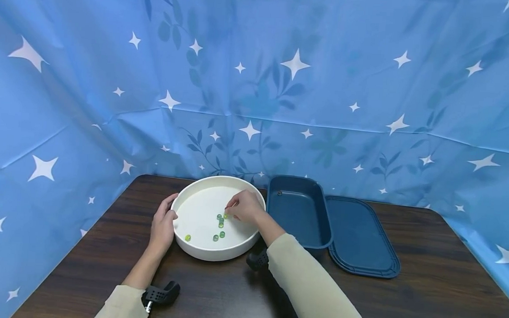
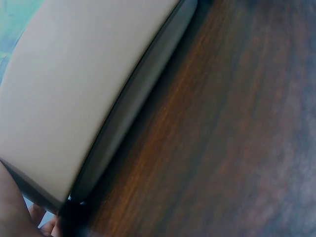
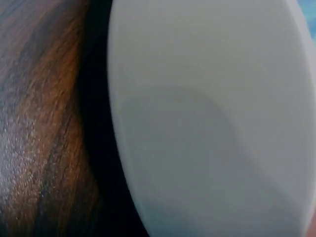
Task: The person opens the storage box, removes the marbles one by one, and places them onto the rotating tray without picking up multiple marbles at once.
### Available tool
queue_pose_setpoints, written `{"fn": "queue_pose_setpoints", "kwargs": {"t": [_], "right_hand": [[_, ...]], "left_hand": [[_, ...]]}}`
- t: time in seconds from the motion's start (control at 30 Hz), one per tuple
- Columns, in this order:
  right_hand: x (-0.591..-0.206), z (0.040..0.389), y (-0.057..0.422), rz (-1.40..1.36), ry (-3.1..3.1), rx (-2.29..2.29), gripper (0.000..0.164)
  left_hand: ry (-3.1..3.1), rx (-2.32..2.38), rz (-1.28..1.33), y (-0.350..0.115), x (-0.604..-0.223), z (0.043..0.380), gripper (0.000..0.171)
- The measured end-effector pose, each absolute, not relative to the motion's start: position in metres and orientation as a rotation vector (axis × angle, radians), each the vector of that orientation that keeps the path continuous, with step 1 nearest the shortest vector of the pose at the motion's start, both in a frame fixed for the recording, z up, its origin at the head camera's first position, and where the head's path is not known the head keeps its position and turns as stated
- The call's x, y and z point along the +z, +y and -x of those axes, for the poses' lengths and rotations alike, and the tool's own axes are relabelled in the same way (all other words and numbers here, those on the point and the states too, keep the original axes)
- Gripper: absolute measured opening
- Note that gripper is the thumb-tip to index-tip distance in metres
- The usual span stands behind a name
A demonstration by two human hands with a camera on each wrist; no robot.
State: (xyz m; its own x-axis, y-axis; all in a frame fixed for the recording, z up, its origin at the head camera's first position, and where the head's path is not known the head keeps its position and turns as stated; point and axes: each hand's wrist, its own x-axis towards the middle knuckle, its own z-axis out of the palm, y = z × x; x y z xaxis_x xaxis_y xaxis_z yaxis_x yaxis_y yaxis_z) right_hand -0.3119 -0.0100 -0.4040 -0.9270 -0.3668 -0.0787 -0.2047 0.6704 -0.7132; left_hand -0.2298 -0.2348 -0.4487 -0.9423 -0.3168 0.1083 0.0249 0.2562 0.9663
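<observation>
A white round tray (image 1: 196,194) stands on the dark wooden table, with several green and yellow-green marbles (image 1: 222,234) on its floor. My left hand (image 1: 163,224) grips the tray's left rim, its thumb at the near side of the edge. In the left wrist view the tray's pale wall (image 2: 74,89) fills the upper left, and part of the hand (image 2: 12,202) shows at the bottom corner. Over the tray's right half, my right hand (image 1: 246,207) pinches a small reddish marble (image 1: 225,208), close above the green ones. The right wrist view shows mostly the white tray (image 3: 197,59).
To the right of the tray stands a deep blue rectangular box (image 1: 301,219) with a small reddish marble (image 1: 279,193) inside at its far left. A flat blue lid (image 1: 362,236) lies beside it. A blue star-patterned cloth (image 1: 258,82) hangs behind the table (image 1: 426,264).
</observation>
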Motion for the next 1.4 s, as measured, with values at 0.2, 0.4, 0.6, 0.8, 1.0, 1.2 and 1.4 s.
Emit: {"fn": "queue_pose_setpoints", "kwargs": {"t": [0.2,0.4,0.6,0.8,1.0,1.2,1.4], "right_hand": [[-0.407,0.313,-0.012,0.425,2.698,-1.064,0.009],[-0.408,0.312,-0.016,0.403,2.713,-1.033,0.008],[-0.405,0.31,-0.015,0.383,2.714,-1.038,0.011],[-0.393,0.31,-0.01,0.44,2.727,-1.02,0.016],[-0.363,0.314,0.003,0.535,2.711,-1.112,0.019],[-0.347,0.328,0.03,0.54,2.73,-1.144,0.022],[-0.349,0.347,0.07,0.495,2.731,-1.189,0.026]], "left_hand": [[-2.238,-1.739,-0.273,-0.234,-0.449,0.23,0.063],[-2.239,-1.737,-0.276,-0.235,-0.45,0.231,0.063],[-2.243,-1.728,-0.268,-0.235,-0.451,0.232,0.063],[-2.253,-1.717,-0.271,-0.235,-0.452,0.231,0.063],[-2.256,-1.708,-0.266,-0.237,-0.449,0.23,0.064],[-2.257,-1.708,-0.267,-0.238,-0.449,0.229,0.063],[-2.24,-1.735,-0.261,-0.235,-0.451,0.231,0.063]]}}
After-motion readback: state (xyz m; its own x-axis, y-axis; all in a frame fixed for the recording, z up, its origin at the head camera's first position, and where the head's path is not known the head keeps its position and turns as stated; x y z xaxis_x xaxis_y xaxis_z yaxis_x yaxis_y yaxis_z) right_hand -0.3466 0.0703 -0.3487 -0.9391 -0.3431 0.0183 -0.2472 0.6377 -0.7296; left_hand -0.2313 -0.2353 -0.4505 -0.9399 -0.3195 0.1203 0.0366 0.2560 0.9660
